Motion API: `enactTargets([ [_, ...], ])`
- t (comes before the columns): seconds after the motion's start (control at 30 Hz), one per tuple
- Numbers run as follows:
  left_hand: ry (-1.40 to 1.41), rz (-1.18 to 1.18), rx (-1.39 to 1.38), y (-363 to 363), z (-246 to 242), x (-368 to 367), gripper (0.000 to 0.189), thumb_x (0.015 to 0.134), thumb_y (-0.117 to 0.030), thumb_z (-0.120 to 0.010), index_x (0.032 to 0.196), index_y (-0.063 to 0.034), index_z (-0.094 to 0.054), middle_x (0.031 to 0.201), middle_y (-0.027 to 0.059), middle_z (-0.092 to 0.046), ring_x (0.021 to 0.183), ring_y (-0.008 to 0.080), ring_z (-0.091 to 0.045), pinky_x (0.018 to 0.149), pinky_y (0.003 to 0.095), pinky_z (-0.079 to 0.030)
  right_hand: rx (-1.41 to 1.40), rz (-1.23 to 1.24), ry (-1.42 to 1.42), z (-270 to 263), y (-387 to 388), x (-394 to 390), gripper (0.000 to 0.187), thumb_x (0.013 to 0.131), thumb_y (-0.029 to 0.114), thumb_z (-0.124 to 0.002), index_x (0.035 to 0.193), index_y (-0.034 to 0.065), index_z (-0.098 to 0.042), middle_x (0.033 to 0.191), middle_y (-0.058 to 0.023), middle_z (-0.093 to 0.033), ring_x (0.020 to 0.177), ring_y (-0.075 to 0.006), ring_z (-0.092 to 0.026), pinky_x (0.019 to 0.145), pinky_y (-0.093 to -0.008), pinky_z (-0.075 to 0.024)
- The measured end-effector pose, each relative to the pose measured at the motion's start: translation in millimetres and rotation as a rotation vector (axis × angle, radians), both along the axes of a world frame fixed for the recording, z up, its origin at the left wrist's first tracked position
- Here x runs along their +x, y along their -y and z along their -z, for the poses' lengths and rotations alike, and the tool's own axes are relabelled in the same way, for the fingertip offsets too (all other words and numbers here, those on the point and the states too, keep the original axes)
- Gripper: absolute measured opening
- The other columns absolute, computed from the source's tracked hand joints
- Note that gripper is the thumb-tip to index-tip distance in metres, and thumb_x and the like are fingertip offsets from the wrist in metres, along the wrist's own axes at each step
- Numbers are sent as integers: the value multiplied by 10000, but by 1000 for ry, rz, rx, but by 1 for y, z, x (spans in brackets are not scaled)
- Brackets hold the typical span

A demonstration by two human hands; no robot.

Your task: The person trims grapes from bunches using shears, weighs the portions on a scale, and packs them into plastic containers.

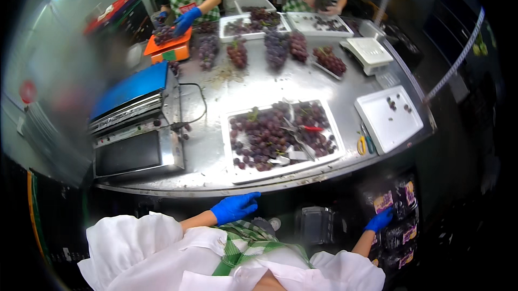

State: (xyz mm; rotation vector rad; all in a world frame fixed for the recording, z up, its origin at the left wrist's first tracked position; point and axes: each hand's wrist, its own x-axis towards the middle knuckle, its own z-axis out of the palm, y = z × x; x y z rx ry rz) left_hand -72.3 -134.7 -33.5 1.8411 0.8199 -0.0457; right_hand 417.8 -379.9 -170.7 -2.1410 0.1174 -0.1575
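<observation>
My left hand [235,209], in a blue glove, is held just short of the steel table's front edge, its fingers loosely extended and nothing in them. At the lower right, my gloved right hand [379,219] reaches over clear packs with purple and yellow labels [409,232]. Whether it grips one of them cannot be made out. Before me on the table, a white foam tray [231,171] bears loose dark grapes and bunches [261,135]. Red-handled scissors [312,128] and white paper pieces [297,154] lie on the grapes.
A tray sealing machine [129,153] with a cable stands left. Yellow- and teal-handled scissors [365,143] lie by a white tray [390,123] holding a few grapes. Two people work opposite, one at an orange scale [174,48]. A clear container [316,225] is below the table.
</observation>
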Motion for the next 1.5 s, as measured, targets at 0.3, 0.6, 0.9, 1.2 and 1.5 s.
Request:
enactTargets([
  [0.3, 49, -103, 110, -72, -12, -99, 422, 871, -298, -480, 1235, -94, -421, 1028, 120, -595, 922, 255, -585, 799, 322, -455, 81, -363, 259, -69, -147, -215, 378, 840, 47, -500, 1195, -59, -424, 1199, -206, -458, 1066, -278, -465, 927, -358, -358],
  [0.6, 171, -261, 122, -108, -7, -152, 372, 867, -264, -502, 1193, -87, -478, 1003, 118, -601, 891, 210, -596, 773, 281, -456, 386, -998, 193, -125, -331, -334, 405, 827, -5, -500, 1222, 16, -416, 1225, -107, -447, 1107, -209, -429, 958, -320, -313],
  [0.9, 273, -595, 471, -218, -107, -239, 298, 851, -216, -533, 1124, -97, -546, 1016, 134, -599, 896, 235, -604, 753, 306, -477, 631, -1460, -266, -127, -531, -453, 395, 847, 74, -514, 1227, 38, -414, 1181, -118, -479, 1049, -194, -482, 910, -295, -367],
  [1.2, 65, -734, 443, -483, -117, -360, 479, 853, -268, -519, 1259, -61, -374, 1158, 153, -499, 997, 224, -525, 817, 331, -443, 319, -1474, -747, -124, -730, -512, 417, 857, 308, -504, 1214, 108, -427, 1090, -57, -539, 960, -172, -540, 800, -301, -400],
  [1.5, -295, -243, 241, -659, -12, -382, 615, 774, -265, -610, 1289, -86, -326, 1142, 195, -499, 1002, 319, -531, 837, 383, -434, 83, -1431, -920, -98, -835, -529, 444, 820, 405, -538, 1125, 87, -481, 1065, -105, -550, 942, -218, -554, 822, -355, -415],
])
